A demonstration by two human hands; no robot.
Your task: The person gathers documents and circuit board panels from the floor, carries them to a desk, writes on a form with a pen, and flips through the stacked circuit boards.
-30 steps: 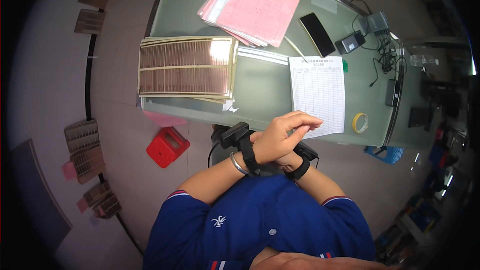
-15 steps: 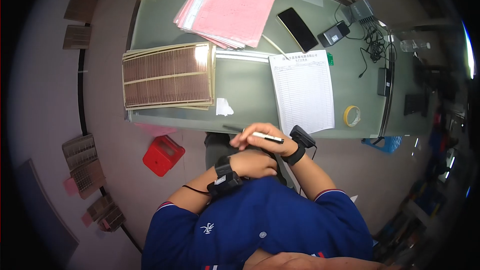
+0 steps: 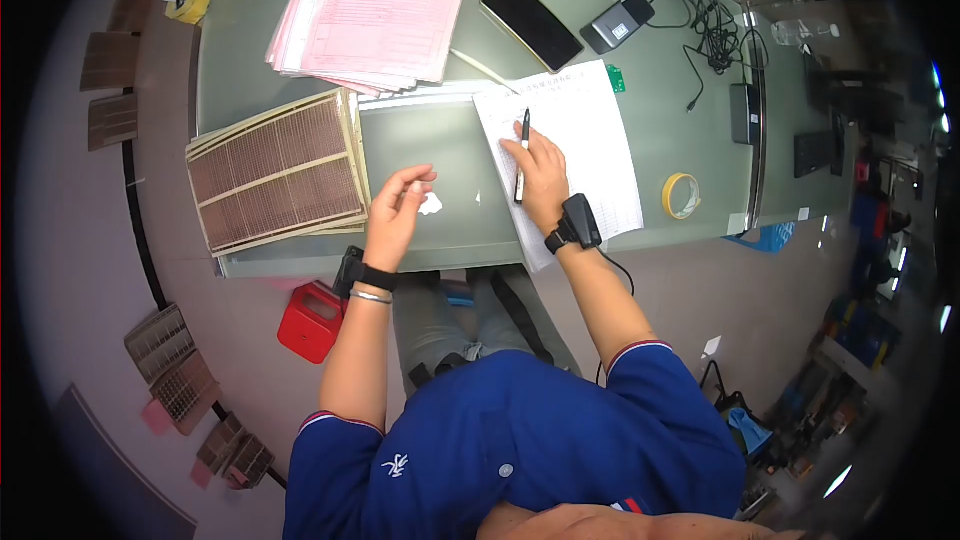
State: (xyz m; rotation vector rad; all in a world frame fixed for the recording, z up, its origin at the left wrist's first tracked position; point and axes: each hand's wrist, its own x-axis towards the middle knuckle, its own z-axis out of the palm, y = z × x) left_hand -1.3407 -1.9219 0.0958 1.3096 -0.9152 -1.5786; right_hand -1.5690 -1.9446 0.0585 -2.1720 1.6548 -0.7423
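My right hand [image 3: 543, 180] lies on a stack of printed form sheets [image 3: 605, 165] and holds a black-and-white pen [image 3: 525, 130] between thumb and fingers. The pen points roughly away from me. My left hand [image 3: 395, 218] is over the near part of the table, fingers bent and thumb apart, with nothing visible in it. Just beside its fingertips is a torn white paper scrap [image 3: 431, 205]. To its left are stacked brown panels with pale frames [image 3: 285, 175], their near corner close to my wrist.
Pink papers [image 3: 375, 15] are piled at the back. A phone [image 3: 531, 24], a black adapter [image 3: 617, 22], tangled cables [image 3: 715, 35] and a yellow tape roll [image 3: 681, 196] occupy the right side. A red stool [image 3: 310, 322] stands below the table's left front.
Both hands have moved from my lap to the table and apart. The right hand has brought the pen onto the forms; the left has reached beside the panels. The view has also shifted.
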